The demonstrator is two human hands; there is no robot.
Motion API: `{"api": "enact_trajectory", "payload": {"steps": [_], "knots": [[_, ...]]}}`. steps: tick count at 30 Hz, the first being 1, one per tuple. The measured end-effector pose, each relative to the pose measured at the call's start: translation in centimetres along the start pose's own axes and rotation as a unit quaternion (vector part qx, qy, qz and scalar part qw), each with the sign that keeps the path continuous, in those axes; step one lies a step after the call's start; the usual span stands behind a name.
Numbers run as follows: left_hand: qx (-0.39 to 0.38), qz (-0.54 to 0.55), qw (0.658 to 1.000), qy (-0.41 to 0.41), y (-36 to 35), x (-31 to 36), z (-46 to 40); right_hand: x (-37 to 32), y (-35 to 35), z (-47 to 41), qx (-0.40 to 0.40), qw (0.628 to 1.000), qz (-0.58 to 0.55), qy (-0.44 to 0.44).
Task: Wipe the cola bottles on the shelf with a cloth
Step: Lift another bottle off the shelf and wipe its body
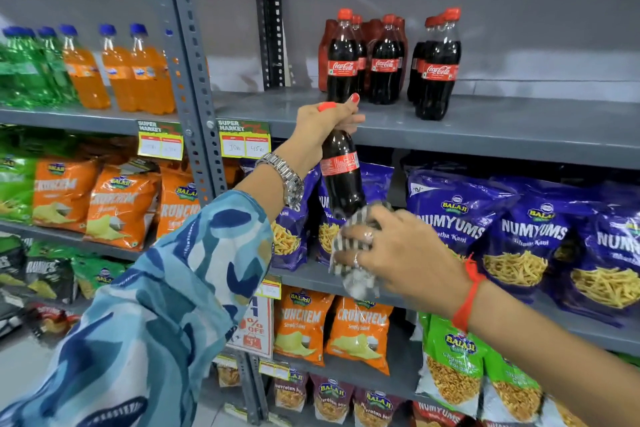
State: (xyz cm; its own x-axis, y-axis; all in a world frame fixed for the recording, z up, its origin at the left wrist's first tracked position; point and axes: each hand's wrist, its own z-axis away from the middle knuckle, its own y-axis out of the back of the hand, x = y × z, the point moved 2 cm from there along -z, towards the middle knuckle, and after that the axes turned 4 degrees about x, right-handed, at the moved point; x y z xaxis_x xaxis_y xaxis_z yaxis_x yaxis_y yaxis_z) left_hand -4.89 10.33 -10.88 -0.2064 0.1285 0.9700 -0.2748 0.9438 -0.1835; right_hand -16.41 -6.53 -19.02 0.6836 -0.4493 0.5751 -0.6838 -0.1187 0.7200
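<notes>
The cap and neck of the held cola bottle (341, 172) are hidden inside the left hand (323, 123), which is closed around them from above. The bottle's base is covered by a striped cloth (353, 246), and much of that cloth is concealed behind the fingers of the right hand (398, 253), which is clenched on it. The cloth's lower edge is blurred. The prices on the yellow shelf tags (244, 144) are hard to read.

The bottle is held upright in front of the shelf edge (485, 135), below the left hand and just above the right hand, with the cloth pressed against its lower part. It is seen against the purple snack bags (457, 215) on the shelf beneath.

The bottle is filled with dark liquid and carries a red label around its middle, turned partly away. More cola bottles (388, 59) with red caps are stood on the grey shelf above, in 2 loose groups, the right-hand group (438, 69) set apart from the rest. Orange and green drink bottles (117, 69) are ranged on the neighbouring shelf to the left.
</notes>
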Motion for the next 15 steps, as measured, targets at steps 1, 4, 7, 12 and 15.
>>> {"api": "enact_trajectory", "payload": {"steps": [1, 4, 7, 12, 15], "knots": [[0.008, 0.002, 1.0, 0.007, -0.1, 0.1, 0.0, 0.7, 0.9, -0.3, 0.049, 0.998, -0.02, -0.025], [0.019, -0.026, 0.999, 0.012, -1.2, 0.5, 0.3, 2.8, 3.1, -2.3, 0.166, 0.981, 0.0, -0.095], [0.023, -0.045, 0.999, 0.003, -2.5, 0.8, 0.7, 2.7, 2.4, -3.8, 0.136, 0.981, 0.07, -0.123], [0.064, -0.041, 0.996, -0.044, -2.5, 1.1, 0.0, -1.5, -1.4, -1.5, -0.127, 0.989, 0.07, 0.002], [0.002, 0.018, 0.999, -0.031, -2.0, 1.7, -0.7, -0.4, -0.1, -0.3, -0.042, 0.999, 0.0, -0.014]]}}
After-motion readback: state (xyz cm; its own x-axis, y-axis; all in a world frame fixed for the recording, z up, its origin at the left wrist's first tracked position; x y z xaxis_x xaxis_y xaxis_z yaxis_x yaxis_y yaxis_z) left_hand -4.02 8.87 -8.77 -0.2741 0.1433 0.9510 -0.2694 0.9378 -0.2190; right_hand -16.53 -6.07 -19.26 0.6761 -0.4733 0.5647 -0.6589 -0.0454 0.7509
